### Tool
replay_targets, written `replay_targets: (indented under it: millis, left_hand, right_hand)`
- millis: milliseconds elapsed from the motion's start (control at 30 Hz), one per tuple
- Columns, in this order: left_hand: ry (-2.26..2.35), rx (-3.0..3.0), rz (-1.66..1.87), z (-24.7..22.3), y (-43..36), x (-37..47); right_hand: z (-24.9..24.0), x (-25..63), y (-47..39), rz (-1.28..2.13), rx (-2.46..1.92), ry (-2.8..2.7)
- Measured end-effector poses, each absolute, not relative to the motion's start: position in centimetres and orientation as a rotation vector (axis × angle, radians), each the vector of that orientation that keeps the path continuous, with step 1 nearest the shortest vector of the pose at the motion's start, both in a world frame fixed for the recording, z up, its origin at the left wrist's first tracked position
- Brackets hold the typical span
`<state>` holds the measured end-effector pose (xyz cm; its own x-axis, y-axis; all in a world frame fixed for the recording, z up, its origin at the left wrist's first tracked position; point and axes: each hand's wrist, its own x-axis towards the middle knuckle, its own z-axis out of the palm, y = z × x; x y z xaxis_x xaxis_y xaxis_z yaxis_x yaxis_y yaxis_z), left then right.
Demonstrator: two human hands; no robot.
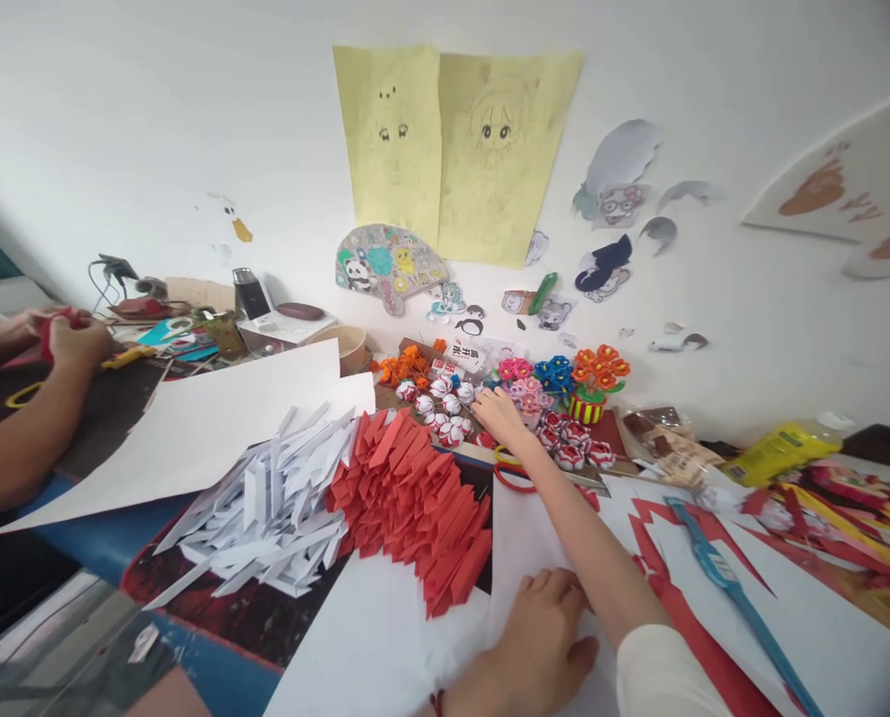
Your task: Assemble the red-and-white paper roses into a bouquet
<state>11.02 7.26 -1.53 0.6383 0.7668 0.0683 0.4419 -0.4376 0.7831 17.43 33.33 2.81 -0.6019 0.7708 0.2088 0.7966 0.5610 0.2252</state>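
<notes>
My left hand (539, 637) lies open on white paper (370, 637) at the bottom centre, fingers slightly apart. My right hand (499, 415) reaches in among white-and-red paper flowers (451, 403), its fingers drawn together beside them. Whatever they hold is too small to make out. Left of my hands, a heap of folded red paper pieces (415, 498) adjoins a heap of folded white strips (273, 508). Scissors with yellow and red handles (516, 485) lie beneath my right forearm.
At the far left, another person's hands (72, 339) hold something red. Behind the flowers stands a striped pot (586, 408) of orange flowers. Right are a yellow bottle (784, 450), a blue strap-like object (736, 597) and cut red paper (676, 607). Drawings hang on the wall.
</notes>
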Motion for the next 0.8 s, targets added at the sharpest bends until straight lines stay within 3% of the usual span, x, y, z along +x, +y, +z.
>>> replay_targets:
  millis: [267, 467, 667, 800]
  left_hand:
    - [0.890, 2.069, 0.591, -1.7, 7.6, 10.9]
    - [0.885, 2.084, 0.693, -1.9, 7.4, 11.1]
    - [0.862, 1.967, 0.850, -1.7, 7.3, 11.5]
    - [0.869, 1.862, 0.952, -1.2, 7.2, 11.5]
  right_hand:
    - [7.3, 19.9, 29.1, -0.428, -1.343, -2.463]
    - [10.9, 27.9, 19.7, -0.430, -1.508, -2.142]
    - [6.8, 32.5, 7.5, -0.200, -1.537, -2.404]
    - [2.5, 31.8, 4.2, -0.297, -1.423, -2.482]
